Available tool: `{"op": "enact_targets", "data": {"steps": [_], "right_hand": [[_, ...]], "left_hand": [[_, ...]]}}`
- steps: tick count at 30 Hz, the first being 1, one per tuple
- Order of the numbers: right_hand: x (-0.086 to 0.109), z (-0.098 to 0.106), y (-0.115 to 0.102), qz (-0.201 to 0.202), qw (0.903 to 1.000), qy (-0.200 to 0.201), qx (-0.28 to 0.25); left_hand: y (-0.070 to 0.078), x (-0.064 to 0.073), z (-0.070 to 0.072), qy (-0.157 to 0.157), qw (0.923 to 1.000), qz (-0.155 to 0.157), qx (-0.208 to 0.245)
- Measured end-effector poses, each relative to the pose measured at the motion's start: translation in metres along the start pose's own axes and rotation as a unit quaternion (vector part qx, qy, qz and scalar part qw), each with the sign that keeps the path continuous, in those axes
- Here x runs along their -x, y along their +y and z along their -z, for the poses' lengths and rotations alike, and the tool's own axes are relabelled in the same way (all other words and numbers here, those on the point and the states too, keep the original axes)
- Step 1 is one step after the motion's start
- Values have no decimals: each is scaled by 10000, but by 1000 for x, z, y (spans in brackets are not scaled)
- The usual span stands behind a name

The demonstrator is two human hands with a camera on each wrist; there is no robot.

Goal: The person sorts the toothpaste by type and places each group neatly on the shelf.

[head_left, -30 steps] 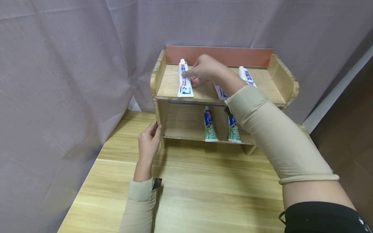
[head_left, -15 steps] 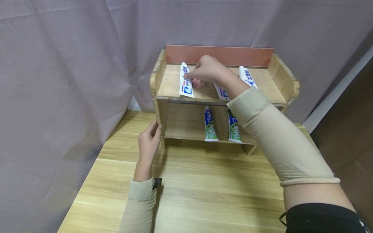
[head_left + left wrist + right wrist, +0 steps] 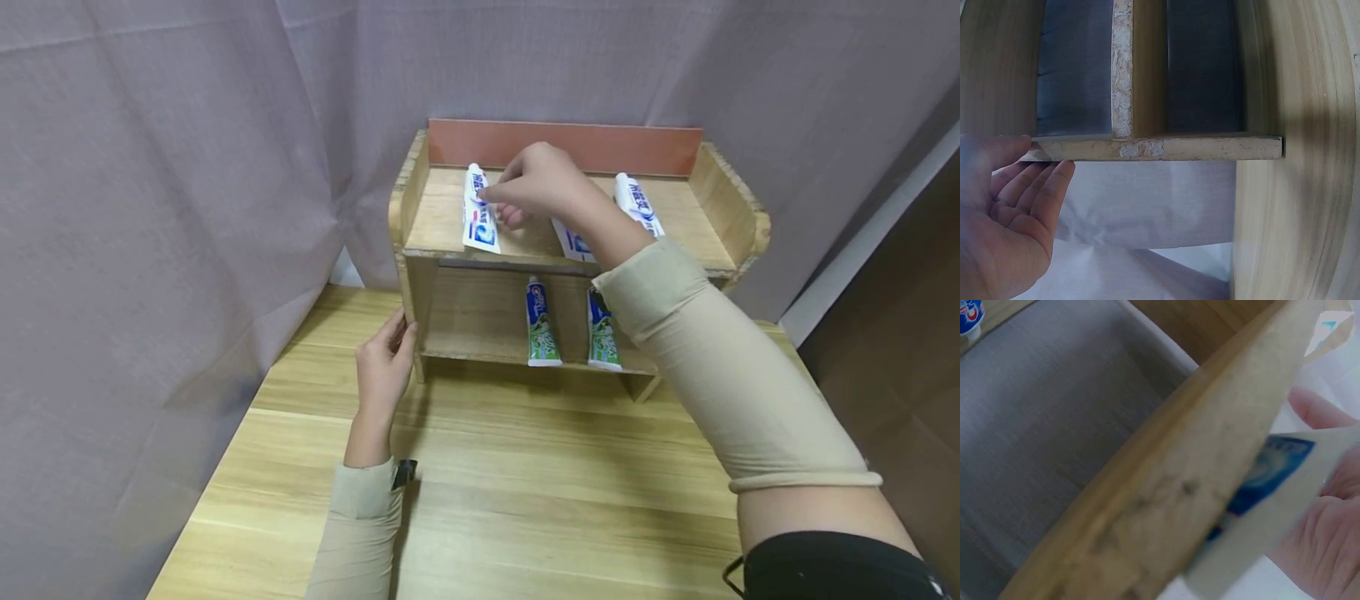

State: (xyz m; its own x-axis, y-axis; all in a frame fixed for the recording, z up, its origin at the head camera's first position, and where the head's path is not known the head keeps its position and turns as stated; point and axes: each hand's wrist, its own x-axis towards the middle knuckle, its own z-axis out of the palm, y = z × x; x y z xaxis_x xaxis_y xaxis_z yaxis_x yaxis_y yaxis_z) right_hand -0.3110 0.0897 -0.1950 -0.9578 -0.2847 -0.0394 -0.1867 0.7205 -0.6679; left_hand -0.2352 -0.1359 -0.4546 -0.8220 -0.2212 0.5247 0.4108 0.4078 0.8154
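Observation:
A two-tier wooden shelf (image 3: 417, 250) stands on the table. My left hand (image 3: 385, 358) pinches the front edge of its left side panel, thumb on one face and fingers on the other in the left wrist view. On the upper tier, my right hand (image 3: 543, 183) has a fingertip on the right edge of a white-and-blue toothpaste tube (image 3: 480, 221); its other fingers curl beneath. The tube lies with its cap to the back. A second white tube (image 3: 572, 242) is partly hidden by the right wrist. In the right wrist view, its flat end (image 3: 1272, 494) sticks past the shelf edge.
Another white toothpaste tube (image 3: 636, 198) lies at the upper tier's right. Two blue-green toothpaste tubes, one (image 3: 540, 325) in the middle and one (image 3: 602, 337) partly behind the right sleeve, lie on the lower tier. A grey curtain (image 3: 187, 167) hangs behind the table (image 3: 525, 500).
The left white tube has turned slightly and slid a little toward the front. My right hand has drawn slightly rightward, its fingertip now nearer the tube's edge. The left hand has stayed still.

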Motion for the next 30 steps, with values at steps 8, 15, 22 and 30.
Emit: {"op": "enact_targets", "data": {"steps": [8,15,22,30], "right_hand": [[24,0,6,615,9941,852,-261],[61,-5,22,1536,9710,1411,-1165],[106,-7,52,1871,9508,1461,-1992],[154,-27,121,2463,9332,1878,-1822]], "left_hand": [[-2,0,-1,-32,10000,13,15],[-7,0,1,4,10000,43,21],[-7,0,2,-2,9998,190,67],[-2,4,4,-258,9992,280,93]]}}
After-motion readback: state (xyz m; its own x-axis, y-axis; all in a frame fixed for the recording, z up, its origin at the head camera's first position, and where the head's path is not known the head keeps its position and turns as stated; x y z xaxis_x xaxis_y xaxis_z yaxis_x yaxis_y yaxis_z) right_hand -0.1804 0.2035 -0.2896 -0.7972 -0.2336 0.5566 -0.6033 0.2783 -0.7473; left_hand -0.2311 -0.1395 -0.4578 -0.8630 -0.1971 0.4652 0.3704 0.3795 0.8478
